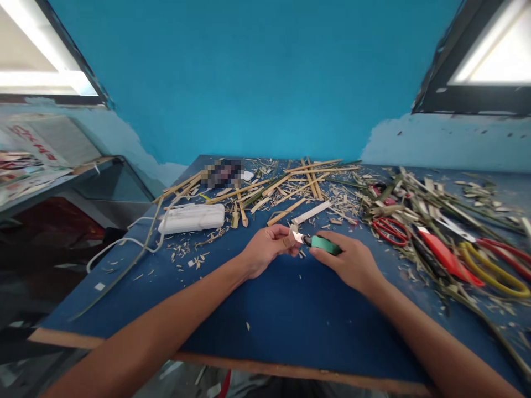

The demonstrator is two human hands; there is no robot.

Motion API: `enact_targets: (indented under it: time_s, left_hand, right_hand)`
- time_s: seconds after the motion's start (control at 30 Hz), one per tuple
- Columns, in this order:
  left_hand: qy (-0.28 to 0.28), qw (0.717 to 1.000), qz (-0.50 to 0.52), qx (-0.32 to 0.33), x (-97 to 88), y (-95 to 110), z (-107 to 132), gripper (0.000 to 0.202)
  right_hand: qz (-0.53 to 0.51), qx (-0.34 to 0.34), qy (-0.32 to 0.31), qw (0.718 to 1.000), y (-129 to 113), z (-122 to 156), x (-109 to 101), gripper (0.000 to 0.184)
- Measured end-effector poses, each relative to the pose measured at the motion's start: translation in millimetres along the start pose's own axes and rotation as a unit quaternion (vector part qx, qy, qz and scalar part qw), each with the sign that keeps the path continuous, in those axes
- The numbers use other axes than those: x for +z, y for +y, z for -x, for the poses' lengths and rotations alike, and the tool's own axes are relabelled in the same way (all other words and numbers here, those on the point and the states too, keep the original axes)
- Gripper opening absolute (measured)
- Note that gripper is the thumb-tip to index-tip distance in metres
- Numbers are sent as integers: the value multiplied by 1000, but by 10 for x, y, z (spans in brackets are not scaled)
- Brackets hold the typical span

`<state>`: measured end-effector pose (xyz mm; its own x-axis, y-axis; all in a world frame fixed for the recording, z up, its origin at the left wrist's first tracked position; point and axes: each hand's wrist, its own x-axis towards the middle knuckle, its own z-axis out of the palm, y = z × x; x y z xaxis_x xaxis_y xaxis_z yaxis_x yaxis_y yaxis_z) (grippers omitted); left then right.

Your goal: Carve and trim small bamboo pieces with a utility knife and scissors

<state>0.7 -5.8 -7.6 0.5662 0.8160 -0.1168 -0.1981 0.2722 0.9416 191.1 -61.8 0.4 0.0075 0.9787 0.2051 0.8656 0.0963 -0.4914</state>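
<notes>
My right hand is closed round the green handle of a cutter knife, its short blade pointing left. The blade tip meets a small pale piece of bamboo pinched between the thumb and fingers of my left hand. Most of that piece is hidden by the fingers, so its full shape does not show. Just beyond my hands, a flat pale bamboo strip and a yellowish stick lie on the blue table.
A white bundle and a loose white cord lie left. Bamboo sticks and shavings cover the back. To the right are red-handled scissors, a red tool and yellow-handled scissors among strips. A blue wall stands behind.
</notes>
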Motion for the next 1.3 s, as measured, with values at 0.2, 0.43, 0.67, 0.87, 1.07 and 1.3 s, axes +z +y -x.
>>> enact_targets:
  time_s: [0.2,0.43,0.67,0.87,1.07,1.3]
  left_hand:
    - [-17,1000,-17,-2,4,-1,-13,26]
    - [-59,991,-120,17,50,22,55,7]
    - [-29,948,-315,44,31,-9,86,28]
    - [-24,938,-341,53,51,4,98,29]
    - [-22,932,-359,52,59,41,129,31]
    - [30,925,-375,49,32,-4,107,38]
  right_hand:
    - [-14,10,-24,1000,-39,-53,-11,40]
    - [-28,-8,-43,999,-71,-17,-41,38]
    - [-17,-19,-69,997,-106,31,-92,38]
    - [-33,-18,-66,997,-101,50,-56,39]
    - [-27,-12,-50,998,-91,65,1,40]
    - [16,22,2,1000,-124,67,49,41]
